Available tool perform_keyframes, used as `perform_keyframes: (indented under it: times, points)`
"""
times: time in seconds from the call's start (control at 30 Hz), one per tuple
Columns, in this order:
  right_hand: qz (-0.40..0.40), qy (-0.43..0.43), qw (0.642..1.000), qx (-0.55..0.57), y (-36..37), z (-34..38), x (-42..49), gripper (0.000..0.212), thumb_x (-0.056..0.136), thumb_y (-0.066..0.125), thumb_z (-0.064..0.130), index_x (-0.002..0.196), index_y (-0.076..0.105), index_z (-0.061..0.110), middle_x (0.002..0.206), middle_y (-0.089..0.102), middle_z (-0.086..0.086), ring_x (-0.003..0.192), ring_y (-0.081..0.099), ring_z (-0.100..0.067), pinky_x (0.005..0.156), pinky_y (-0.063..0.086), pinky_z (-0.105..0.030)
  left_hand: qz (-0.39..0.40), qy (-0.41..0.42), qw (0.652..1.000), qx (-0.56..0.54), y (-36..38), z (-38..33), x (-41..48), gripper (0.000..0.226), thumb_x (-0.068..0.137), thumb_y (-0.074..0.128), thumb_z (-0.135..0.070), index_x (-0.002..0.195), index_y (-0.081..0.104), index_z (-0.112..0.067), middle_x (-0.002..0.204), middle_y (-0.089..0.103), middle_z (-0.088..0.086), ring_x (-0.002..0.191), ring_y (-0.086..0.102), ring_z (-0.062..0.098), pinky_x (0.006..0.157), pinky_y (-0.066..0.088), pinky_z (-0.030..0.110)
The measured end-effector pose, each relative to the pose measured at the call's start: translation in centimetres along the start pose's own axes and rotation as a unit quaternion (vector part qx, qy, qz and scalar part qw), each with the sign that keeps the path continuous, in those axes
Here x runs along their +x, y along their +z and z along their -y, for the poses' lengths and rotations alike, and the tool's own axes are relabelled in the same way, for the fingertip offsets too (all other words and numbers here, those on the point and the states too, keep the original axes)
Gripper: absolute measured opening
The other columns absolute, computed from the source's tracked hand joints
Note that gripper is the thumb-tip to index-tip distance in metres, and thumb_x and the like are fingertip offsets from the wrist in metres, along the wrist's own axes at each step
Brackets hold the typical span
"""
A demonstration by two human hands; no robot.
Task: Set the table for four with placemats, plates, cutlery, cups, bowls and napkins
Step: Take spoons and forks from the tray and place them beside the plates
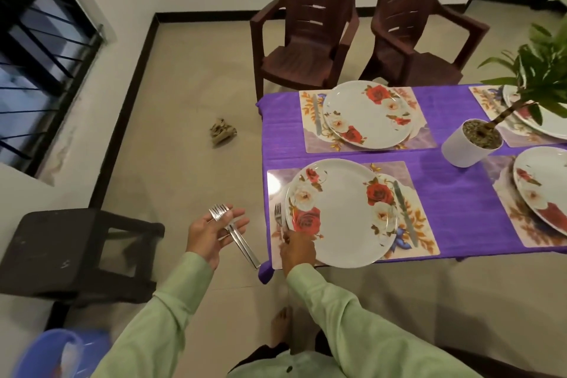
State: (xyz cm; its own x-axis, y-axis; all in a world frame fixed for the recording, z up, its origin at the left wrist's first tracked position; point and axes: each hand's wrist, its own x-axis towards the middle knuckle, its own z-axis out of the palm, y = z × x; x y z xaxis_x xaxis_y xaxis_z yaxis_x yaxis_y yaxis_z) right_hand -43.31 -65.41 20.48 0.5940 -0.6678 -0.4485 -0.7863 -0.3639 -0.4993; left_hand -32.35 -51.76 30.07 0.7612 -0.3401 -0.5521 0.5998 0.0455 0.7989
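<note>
The fork (278, 218) lies on the near placemat (426, 242), touching the plate's (340, 212) left rim. Our right hand (296, 250) pinches its handle. Our left hand (211, 236), palm up beside the table (445, 193), holds the spare forks (233, 233) under the thumb, fingers nearly straight.

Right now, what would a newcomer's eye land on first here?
The purple tablecloth at right, laid with rose-patterned plates on placemats. Left of the near plate the right hand pinches a fork on the placemat, while the left hand holds a bunch of forks over the floor. A potted plant stands mid-table.
</note>
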Motion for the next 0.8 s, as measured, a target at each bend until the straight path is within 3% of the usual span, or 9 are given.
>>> perform_keyframes:
  times: [0.23,0.5,0.8]
  points:
    - [0.04,-0.067,0.986,-0.145,0.2,0.1,0.8,0.038,0.093,0.059,0.011,0.13,0.053,0.015,0.114,0.062,-0.01,0.103,0.063,-0.029,0.086,0.054,-0.036,0.006,-0.005,1.0,0.004,0.6,0.1,0.8,0.027,0.095,0.058,-0.006,0.12,0.055,0.002,0.108,0.071,0.021,0.095,0.071,0.039,0.079,0.061,0.041]
    - [0.026,-0.143,0.973,-0.18,0.1,0.9,1.6,0.03,0.093,0.058,0.009,0.123,0.057,0.011,0.12,0.059,-0.01,0.104,0.061,-0.027,0.087,0.051,-0.035,0.01,-0.001,1.0,0.019,1.0,0.2,0.7,0.025,0.095,0.058,-0.006,0.119,0.056,0.001,0.106,0.072,0.02,0.095,0.071,0.039,0.078,0.061,0.041]
    - [0.033,-0.165,0.97,-0.177,-0.6,1.2,1.9,0.024,0.095,0.057,0.011,0.119,0.059,0.008,0.116,0.064,-0.011,0.102,0.064,-0.028,0.084,0.053,-0.035,0.017,0.005,0.999,0.03,1.3,0.9,-0.1,0.023,0.095,0.059,-0.007,0.116,0.058,0.0,0.105,0.073,0.019,0.094,0.071,0.039,0.081,0.06,0.044]
